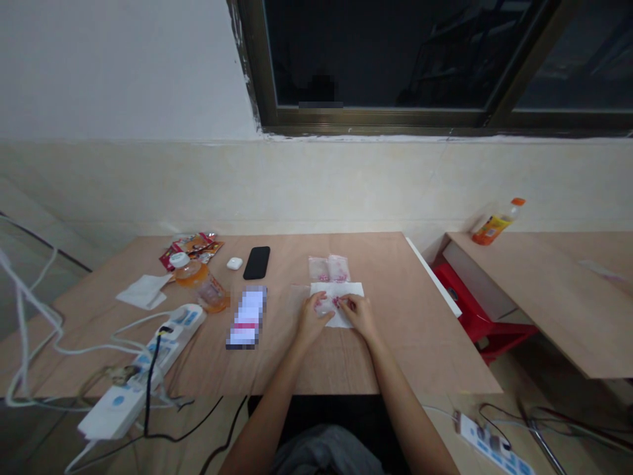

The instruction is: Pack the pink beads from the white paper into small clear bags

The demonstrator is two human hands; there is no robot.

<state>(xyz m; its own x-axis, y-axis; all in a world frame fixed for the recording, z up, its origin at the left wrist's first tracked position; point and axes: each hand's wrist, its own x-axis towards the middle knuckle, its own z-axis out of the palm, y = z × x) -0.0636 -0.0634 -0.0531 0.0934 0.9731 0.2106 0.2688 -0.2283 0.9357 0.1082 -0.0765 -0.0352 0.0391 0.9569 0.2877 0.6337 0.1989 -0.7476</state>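
A white sheet of paper (pixel 349 289) lies on the wooden table under my two hands. My left hand (pixel 312 318) is closed at the paper's left side, its fingers on a small clear plastic bag (pixel 324 305) with pink on it. At the paper's middle, my right hand (pixel 361 314) pinches a small dark pink piece (pixel 337 301), too small to make out its kind. Just beyond the paper, two small clear bags lie side by side, a left bag (pixel 319 268) and a right bag (pixel 339 267), both with pink bits inside.
Left of my hands are a lit phone (pixel 247 316), a black phone (pixel 256 262), a white case (pixel 234 263), an orange drink bottle (pixel 205 287), snack packets (pixel 198 247), tissue (pixel 143 291) and a power strip (pixel 168 343) with cables. A second table (pixel 558 284) bears another bottle (pixel 494 225).
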